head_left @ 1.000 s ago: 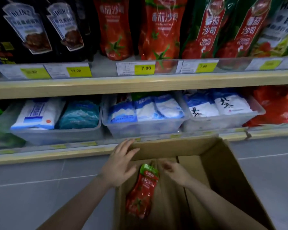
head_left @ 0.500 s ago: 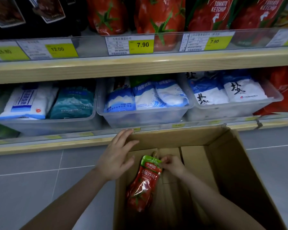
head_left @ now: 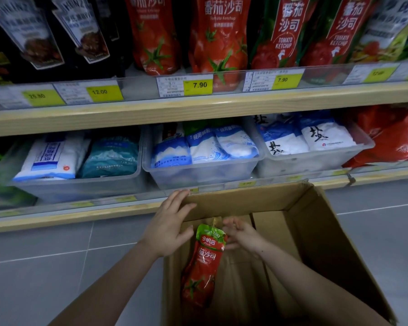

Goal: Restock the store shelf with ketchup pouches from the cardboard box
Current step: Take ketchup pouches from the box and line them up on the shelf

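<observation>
One ketchup pouch stands in our cardboard box, long axis upright, spout up. Our right hand pinches its top; our left hand rests open on the rim, above grey floor tiles beside the store shelf.

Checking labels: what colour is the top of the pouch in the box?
Green, above a red body; head view.

Head view, sole camera: worn on the person's head, facing forward and down, wide-angle with bowed edges. Near, low centre: open box on the floor, both forearms entering from the bottom edge. Far, upper half: two shelf tiers seen close, cropped left, right and at the top.
</observation>
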A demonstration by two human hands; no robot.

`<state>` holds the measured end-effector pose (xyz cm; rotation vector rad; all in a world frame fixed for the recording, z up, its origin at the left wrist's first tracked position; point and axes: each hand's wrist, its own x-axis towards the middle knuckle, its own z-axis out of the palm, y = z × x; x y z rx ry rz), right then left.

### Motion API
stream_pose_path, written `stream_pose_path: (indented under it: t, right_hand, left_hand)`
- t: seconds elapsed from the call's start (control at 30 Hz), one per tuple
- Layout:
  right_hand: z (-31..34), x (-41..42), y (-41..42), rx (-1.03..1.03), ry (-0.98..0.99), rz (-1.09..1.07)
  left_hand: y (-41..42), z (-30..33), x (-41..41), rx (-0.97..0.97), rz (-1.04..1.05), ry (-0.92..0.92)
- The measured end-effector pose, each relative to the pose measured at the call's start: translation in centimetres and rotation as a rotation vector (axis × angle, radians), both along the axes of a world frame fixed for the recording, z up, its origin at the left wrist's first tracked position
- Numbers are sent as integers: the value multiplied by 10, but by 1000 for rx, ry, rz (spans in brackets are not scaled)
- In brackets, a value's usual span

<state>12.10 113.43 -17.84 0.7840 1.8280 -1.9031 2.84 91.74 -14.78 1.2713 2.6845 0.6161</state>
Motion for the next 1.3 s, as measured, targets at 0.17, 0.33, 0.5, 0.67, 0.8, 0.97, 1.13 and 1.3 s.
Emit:
stream_pose_path:
  t: [0.17,0.33,0.5,0.67,0.8,0.97,1.13,1.3]
  right_hand:
    - [3,7,-5,-26,-13,62]
    - [0,5,-12,-46,-19,92]
    - [4,7,-18,-4,30,49]
    - [34,9,-9,4,161,64]
    - [76,8,1,101,277,104]
    - [133,3,18,157,387,104]
    - [186,-7,20,150,516,109]
    - [218,-18,12,236,615,102]
  left_hand:
    - [0,-1,0,-31,1,26]
    - [1,-1,0,0,-5,20]
    - [1,0,0,28,-12,13]
    - [2,1,0,38,-13,12]
    - [3,6,0,-100,-2,12]
    - [19,36,-1,-203,17,-136]
    - [49,78,7,131,32,-542]
    - [55,92,15,237,103,-576]
